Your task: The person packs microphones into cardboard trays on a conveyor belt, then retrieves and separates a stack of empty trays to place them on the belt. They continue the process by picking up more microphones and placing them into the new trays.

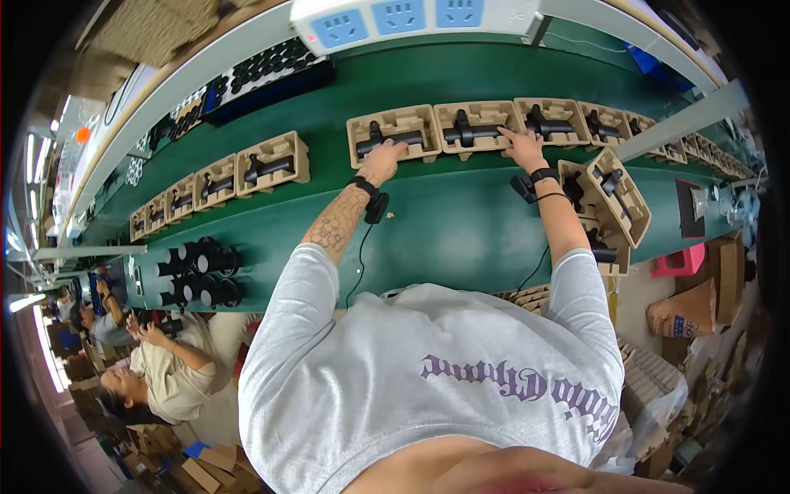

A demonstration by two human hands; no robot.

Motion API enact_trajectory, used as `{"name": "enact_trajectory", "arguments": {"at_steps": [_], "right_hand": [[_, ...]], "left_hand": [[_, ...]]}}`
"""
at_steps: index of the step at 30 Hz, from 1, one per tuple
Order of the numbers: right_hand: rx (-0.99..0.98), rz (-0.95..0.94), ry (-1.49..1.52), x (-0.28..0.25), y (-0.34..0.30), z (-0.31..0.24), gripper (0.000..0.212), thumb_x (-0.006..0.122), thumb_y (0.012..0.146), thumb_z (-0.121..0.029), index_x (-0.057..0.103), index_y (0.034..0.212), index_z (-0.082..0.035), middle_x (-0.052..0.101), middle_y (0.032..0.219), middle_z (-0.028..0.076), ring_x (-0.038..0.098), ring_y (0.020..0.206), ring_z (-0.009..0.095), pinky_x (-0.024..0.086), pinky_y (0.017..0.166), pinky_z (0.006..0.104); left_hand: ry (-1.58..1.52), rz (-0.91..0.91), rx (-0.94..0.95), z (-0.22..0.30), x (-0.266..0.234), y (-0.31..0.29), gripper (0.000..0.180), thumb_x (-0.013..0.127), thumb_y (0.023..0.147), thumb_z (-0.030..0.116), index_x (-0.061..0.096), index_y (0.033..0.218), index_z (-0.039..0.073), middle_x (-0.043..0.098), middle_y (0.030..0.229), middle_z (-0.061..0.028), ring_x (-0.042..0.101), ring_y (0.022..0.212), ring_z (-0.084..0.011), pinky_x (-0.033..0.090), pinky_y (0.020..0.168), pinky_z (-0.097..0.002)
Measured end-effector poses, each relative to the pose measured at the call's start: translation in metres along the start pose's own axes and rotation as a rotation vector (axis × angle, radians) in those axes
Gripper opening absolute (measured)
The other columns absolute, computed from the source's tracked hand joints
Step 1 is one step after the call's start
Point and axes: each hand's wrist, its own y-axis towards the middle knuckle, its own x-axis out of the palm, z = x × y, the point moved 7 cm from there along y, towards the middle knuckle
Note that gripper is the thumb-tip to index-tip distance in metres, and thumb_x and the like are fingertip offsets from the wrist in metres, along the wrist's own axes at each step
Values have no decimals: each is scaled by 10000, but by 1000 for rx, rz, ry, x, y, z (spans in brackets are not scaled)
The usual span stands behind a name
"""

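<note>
My left hand (pixel 381 160) reaches over the near edge of a brown moulded tray (pixel 354 132). Its fingers rest, apart, at a black tube-shaped device (pixel 401 138) lying inside. Directly to the right stands another such tray (pixel 442 112) with a similar black device (pixel 466 132), which has a raised collar. My right hand (pixel 525 150) is open, with one outstretched finger at the right end of that device. Its other fingers spread toward a third tray (pixel 527 105), whose black device (pixel 545 123) lies just beyond. Each wrist wears a black band with a small dark box and cable.
More filled trays (pixel 271 156) line the green bench (pixel 444 214) on both sides. A tilted tray (pixel 632 202) leans on others beside my right forearm. Black cylinders (pixel 202 267) stand at left. A power strip (pixel 411 18) hangs overhead; a metal post (pixel 683 119) crosses at right. A co-worker (pixel 169 370) is at left.
</note>
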Motion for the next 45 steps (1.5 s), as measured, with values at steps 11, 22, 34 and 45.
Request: {"name": "enact_trajectory", "arguments": {"at_steps": [11,22,34,45], "right_hand": [[-22,585,232,-17,-66,-79,709,668,771,-220,321,1383,-140,347,1373,150,259,1286,392,203,1000,607],[-643,352,630,-55,-66,-428,716,632,740,-133,327,1388,-130,345,1356,229,336,1237,407,296,1024,449],[-659,-80,171,35,-4,-661,792,714,736,-220,291,1401,-299,199,1458,181,199,1331,414,277,981,647],[-495,-36,182,58,6,-687,498,694,743,-234,491,1196,-196,402,1291,181,352,1219,382,280,864,728]], "left_hand": [[-219,320,48,-40,-104,-120,507,569,761,239,480,1239,97,534,1150,-171,525,1034,-358,459,854,-430],[-272,873,-829,-389,-179,-290,430,550,781,316,567,1012,-46,606,917,-257,570,928,-408,465,782,-473],[147,629,-875,-514,-160,-268,377,609,764,340,585,845,-28,605,869,-219,608,793,-370,509,717,-451],[29,518,-686,-563,-150,-281,200,525,856,280,561,898,88,626,787,-216,598,763,-425,484,652,-506]]}}
